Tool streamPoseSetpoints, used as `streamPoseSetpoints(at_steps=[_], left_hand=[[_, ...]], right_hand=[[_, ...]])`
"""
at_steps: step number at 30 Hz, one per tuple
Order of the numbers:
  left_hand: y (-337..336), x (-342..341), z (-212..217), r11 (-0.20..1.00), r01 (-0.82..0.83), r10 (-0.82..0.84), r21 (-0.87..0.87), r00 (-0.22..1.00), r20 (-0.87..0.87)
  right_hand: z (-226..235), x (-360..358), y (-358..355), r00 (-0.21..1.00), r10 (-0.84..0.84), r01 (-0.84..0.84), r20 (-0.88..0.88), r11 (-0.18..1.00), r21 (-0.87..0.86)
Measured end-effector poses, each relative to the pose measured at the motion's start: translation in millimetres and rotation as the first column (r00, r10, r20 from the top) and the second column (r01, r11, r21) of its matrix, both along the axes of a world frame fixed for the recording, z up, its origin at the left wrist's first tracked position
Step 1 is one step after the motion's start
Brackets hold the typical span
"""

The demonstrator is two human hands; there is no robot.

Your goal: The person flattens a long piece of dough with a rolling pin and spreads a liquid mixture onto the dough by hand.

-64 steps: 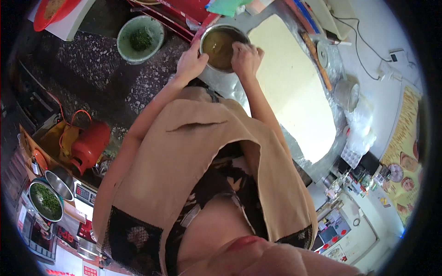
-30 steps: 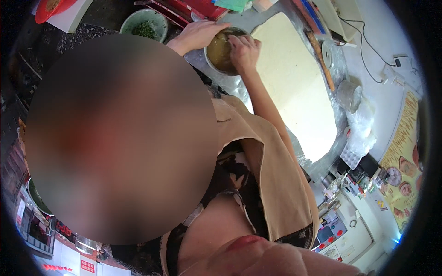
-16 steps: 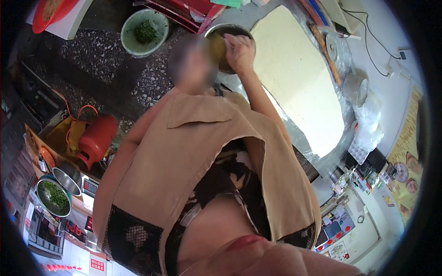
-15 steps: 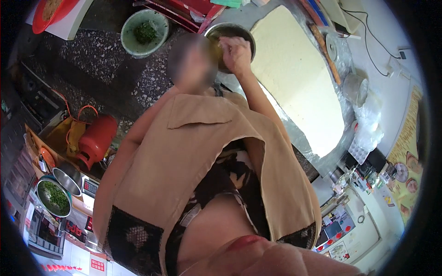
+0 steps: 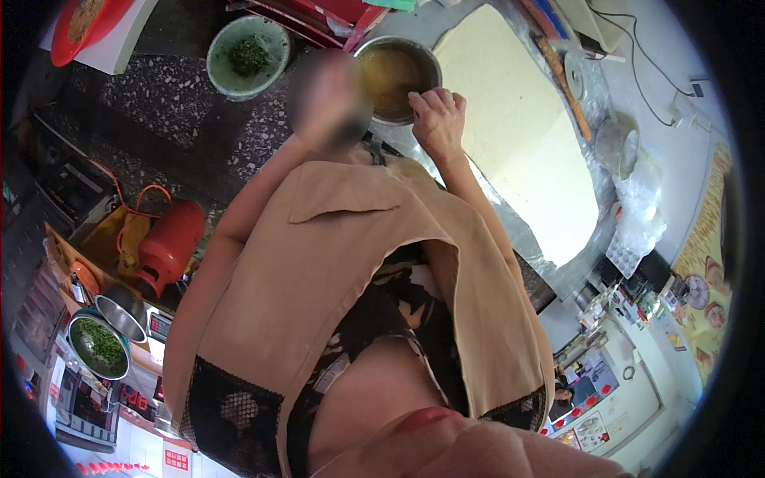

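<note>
A round metal bowl (image 5: 394, 73) of yellow-brown liquid stands at the near end of a foil-covered table. My right hand (image 5: 437, 119) rests against the bowl's near right rim, fingers curled together, with nothing visible in them. My left arm reaches up toward the bowl's left side, but a blurred patch hides my left hand. A large pale sheet of dough (image 5: 518, 135) lies spread on the table just right of the bowl.
A wooden rolling pin (image 5: 562, 84) lies beyond the dough. A green bowl of chopped greens (image 5: 248, 54) stands on the dark speckled floor, left of the metal bowl. A red gas cylinder (image 5: 169, 247) and another metal bowl of greens (image 5: 99, 347) are at lower left.
My right hand has drawn back from inside the bowl to its near rim. My left hand, earlier on the bowl's left rim, is now hidden.
</note>
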State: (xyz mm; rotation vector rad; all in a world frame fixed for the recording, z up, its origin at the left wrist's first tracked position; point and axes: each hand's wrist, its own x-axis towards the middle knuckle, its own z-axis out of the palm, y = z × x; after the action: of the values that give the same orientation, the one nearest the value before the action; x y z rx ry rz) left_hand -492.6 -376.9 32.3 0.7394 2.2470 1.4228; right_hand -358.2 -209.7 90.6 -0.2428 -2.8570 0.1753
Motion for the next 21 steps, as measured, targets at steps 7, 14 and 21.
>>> streamPoseSetpoints(at_steps=[7, 14, 21], left_hand=[[-2.3, 0.7, 14.7, 0.999, 0.030, -0.029, 0.026, 0.999, -0.038], [-1.0, 0.3, 49.5, 0.996, 0.002, -0.018, 0.088, 0.982, 0.188], [3.6, 4.6, 26.3, 0.999, -0.051, 0.049, -0.016, 0.995, -0.082]], right_hand=[[-3.4, 0.3, -2.6, 0.995, -0.066, 0.064, -0.075, 0.998, -0.019], [8.9, -11.5, -11.3, 0.951, -0.211, 0.222, -0.228, 0.975, 0.024], [-14.5, -20.9, -20.9, 0.983, -0.052, 0.040, -0.175, 0.997, -0.071]])
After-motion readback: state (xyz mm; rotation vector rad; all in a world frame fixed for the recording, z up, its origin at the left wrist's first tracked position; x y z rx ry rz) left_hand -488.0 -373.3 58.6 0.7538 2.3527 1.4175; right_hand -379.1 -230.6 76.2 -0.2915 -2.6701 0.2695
